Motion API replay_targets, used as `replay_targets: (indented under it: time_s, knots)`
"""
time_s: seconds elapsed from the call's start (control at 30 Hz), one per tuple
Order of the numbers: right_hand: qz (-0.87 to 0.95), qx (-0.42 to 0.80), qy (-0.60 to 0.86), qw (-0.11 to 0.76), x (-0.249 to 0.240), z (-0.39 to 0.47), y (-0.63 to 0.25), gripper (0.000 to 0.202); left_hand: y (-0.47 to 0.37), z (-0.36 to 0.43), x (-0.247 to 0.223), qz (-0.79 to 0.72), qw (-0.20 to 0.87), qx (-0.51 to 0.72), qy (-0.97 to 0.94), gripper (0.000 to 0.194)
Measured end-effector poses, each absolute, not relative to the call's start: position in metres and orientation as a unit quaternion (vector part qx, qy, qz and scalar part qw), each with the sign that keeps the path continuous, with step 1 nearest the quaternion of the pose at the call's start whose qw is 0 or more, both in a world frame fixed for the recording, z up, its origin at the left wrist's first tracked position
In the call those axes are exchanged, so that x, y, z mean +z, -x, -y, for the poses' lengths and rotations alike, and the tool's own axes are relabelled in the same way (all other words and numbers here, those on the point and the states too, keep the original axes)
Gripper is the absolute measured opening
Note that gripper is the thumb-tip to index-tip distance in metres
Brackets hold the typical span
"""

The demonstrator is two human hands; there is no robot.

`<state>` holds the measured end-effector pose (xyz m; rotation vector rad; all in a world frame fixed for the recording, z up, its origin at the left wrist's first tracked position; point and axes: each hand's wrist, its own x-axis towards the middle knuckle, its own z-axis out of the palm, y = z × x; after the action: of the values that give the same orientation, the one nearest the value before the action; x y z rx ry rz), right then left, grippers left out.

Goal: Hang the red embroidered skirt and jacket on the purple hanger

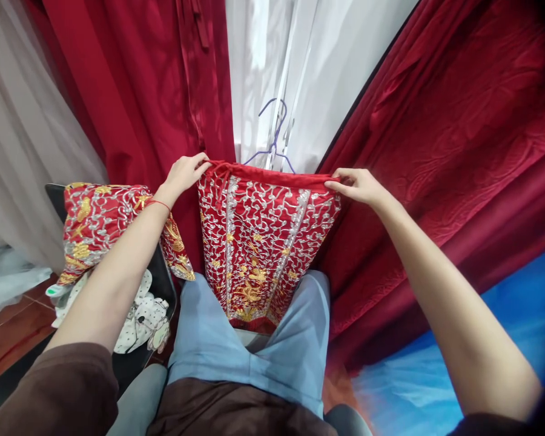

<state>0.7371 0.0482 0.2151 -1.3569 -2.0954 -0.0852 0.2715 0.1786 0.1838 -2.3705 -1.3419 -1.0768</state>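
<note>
Deep red curtains (458, 139) fill most of the view on both sides, with a band of white fabric (295, 66) hanging between them. Down at lower right lies a blue cloth (490, 339).

In the middle hangs a red skirt (258, 248) thick with silver and gold embroidery, held up in front of the person's light blue trousers (295, 351). Its waistband runs level between the two hands. A second embroidered red garment (95, 224) is draped over a dark chair (163, 284) at left, with a white spotted cloth (140, 321) bunched below it.

The left hand (184, 172) has its fingers (200, 161) closed on the waistband's left corner. The right hand (358, 184) pinches the right corner, fingers (343, 180) pressed together on the cloth.

Just behind the waistband, a thin blue wire hanger (275, 139) stands upright against the white fabric. A red string (158, 204) circles the left wrist.
</note>
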Motion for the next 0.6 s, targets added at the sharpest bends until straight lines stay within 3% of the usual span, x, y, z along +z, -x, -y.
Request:
replay_targets:
  time_s: [0.1,0.27,0.4,0.47,0.6]
  knots:
    - [0.786,0.054,0.516,0.336,0.206,-0.044,-0.728,0.051,-0.276,-0.180,0.172,0.448,0.071,-0.391,0.801,0.030]
    - [0.698,0.062,0.494,0.515,0.178,-0.055,-0.715,0.042,-0.291,-0.182,0.162,0.482,0.062,-0.419,0.767,0.032]
    - [0.647,0.082,0.498,0.572,0.159,-0.074,-0.711,0.037,-0.301,-0.188,0.155,0.516,0.043,-0.441,0.733,0.031]
    - [0.624,0.113,0.491,0.597,0.151,-0.079,-0.713,0.038,-0.302,-0.195,0.146,0.490,-0.024,-0.475,0.730,0.031]
    - [0.584,0.175,0.498,0.617,0.130,-0.073,-0.720,0.049,-0.300,-0.203,0.124,0.430,-0.260,-0.560,0.658,0.040]
